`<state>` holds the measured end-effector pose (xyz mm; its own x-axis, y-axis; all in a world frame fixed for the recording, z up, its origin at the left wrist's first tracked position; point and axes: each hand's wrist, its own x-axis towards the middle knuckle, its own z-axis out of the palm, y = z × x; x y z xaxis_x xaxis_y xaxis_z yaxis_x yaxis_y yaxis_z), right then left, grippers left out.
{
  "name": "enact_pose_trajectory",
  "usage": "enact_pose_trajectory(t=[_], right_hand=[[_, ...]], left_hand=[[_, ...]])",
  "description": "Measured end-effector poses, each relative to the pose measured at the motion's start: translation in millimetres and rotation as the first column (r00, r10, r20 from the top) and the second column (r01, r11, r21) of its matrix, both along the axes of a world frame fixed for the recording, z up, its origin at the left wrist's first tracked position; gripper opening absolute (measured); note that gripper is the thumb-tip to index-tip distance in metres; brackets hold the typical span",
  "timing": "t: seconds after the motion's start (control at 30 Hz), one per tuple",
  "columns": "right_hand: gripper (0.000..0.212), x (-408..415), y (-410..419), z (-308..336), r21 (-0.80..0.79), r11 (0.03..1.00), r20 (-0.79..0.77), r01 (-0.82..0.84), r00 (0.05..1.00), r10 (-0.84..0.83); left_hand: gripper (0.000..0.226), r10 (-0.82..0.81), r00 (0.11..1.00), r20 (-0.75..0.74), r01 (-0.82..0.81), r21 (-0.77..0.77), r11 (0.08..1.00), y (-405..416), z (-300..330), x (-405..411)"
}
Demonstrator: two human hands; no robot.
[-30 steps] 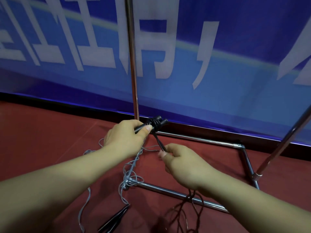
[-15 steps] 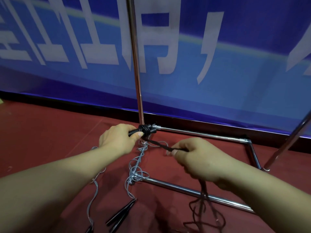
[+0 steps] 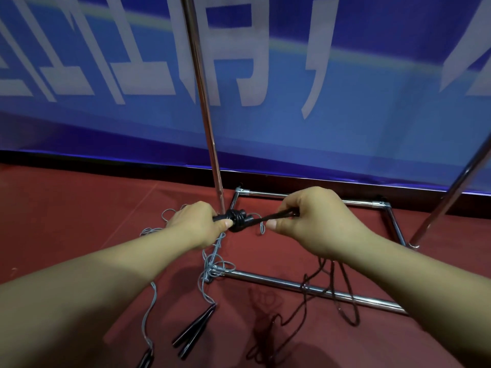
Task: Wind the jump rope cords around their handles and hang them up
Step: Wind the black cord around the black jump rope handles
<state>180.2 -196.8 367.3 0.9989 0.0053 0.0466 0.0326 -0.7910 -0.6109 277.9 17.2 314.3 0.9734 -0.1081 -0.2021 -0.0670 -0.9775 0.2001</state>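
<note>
Two jump ropes: a grey rope [image 3: 212,257] lies loose on the floor [image 3: 79,216]. The left hand [image 3: 198,224] grips the black handles [image 3: 236,220], lying left-right. The right hand [image 3: 316,221] pinches the black cord [image 3: 268,218], which trails to the floor.

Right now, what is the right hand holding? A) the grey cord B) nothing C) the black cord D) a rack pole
C: the right hand pinches the black cord, which runs to the coils on the handles gripped by the left hand.
</note>
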Motion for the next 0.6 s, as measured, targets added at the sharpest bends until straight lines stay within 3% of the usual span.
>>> enact_pose_trajectory(t=[0.13,0.2,0.33,0.43,0.6], right_hand=[[0.037,-1.4,-3.9,4.1,-0.337,0.941,0.053,-0.025,0.998,0.046],[0.044,-1.3,-3.3,6.1,-0.350,0.935,0.025,-0.048,0.998,0.060],[0.047,3.2,-7.6,8.3,0.077,0.996,-0.149,0.040,0.988,-0.028],[0.044,5.4,-13.5,4.0,0.377,0.913,-0.244,0.159,0.967,-0.068],[0.038,11.0,-25.0,-6.5,0.482,0.851,-0.234,0.208,0.967,-0.104]], left_hand=[[0.049,-0.016,1.000,0.019,0.015,0.012,1.000,0.9,1.4,-2.7],[0.046,-0.038,0.999,0.022,0.037,0.014,0.999,-1.4,3.6,-5.6],[0.035,-0.126,0.992,-0.025,0.126,0.017,0.992,-9.3,8.3,-14.5],[0.024,-0.202,0.979,-0.034,0.203,0.038,0.978,-16.7,9.4,-22.0],[0.020,-0.370,0.923,-0.107,0.372,-0.001,0.928,-26.7,13.2,-35.0]])
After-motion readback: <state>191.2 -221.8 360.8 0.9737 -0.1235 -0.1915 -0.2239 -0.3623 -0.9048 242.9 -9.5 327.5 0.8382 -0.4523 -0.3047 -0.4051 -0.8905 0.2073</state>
